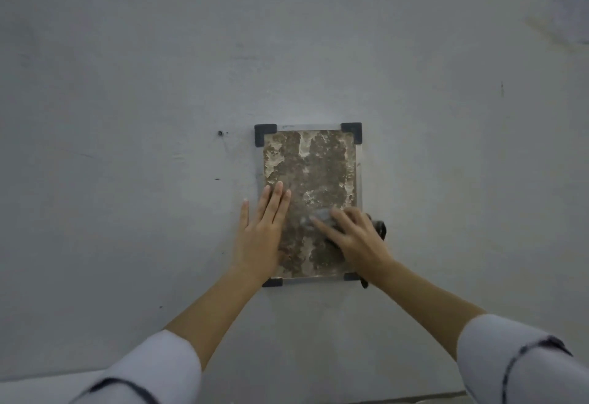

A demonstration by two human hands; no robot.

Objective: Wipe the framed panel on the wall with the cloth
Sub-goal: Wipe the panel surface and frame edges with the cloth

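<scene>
Sleeves (pixel 153 368) nearest us, pale fabric with a dark trim line, bare forearms reaching up to the wall (pixel 127 85).

Head view, the only one we have. Our left hand (pixel 261 228) lies flat, fingers straight and close together, pressed on the panel's left edge and steadying it. Our right hand (pixel 353 238) has its fingers spread over the cloth (pixel 380 228), pushing it against the lower right of the panel (pixel 318 164). The fingers blur, which we read as a wiping stroke under way. Only dark crumpled bits of cloth peek out beside and below the hand.

The panel hangs upright on the wall at the middle of our view: a flat rectangle, mottled brown with pale flaky patches, under what looks like a clear sheet held by dark corner caps (pixel 265 133) (rubbery-looking, L-shaped). The wall is matt grey and scuffed, with a small hole (pixel 220 133) left of the panel.

Progress? We judge it mid-job. The cloth is low on the panel, and the upper half looks just as blotchy. Whether those blotches are grime or pattern, we cannot tell.
</scene>
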